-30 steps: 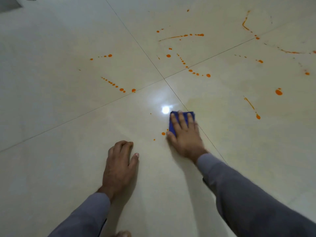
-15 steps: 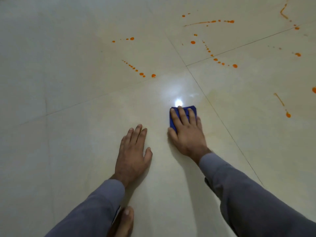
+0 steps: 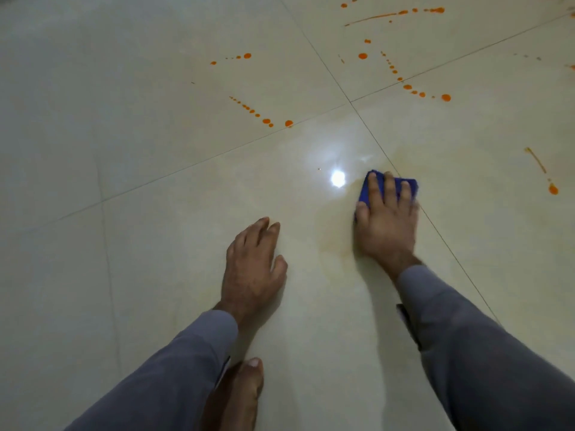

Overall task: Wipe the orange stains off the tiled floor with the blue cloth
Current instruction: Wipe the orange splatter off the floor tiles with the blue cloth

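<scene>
Foot (image 3: 245, 396) cut off at bottom edge, between grey sleeves (image 3: 174, 377). Left hand (image 3: 253, 269) flat on floor (image 3: 124, 275), fingers relaxed, holding nothing. Right hand (image 3: 385, 225) presses cloth (image 3: 410, 185) with straight fingers; cloth mostly hidden underneath, beside tile joint. Faint smear near right wrist. Stains (image 3: 267, 121) farther out, unwiped.

No readable text, labels, brands, numbers or signs anywhere.
</scene>
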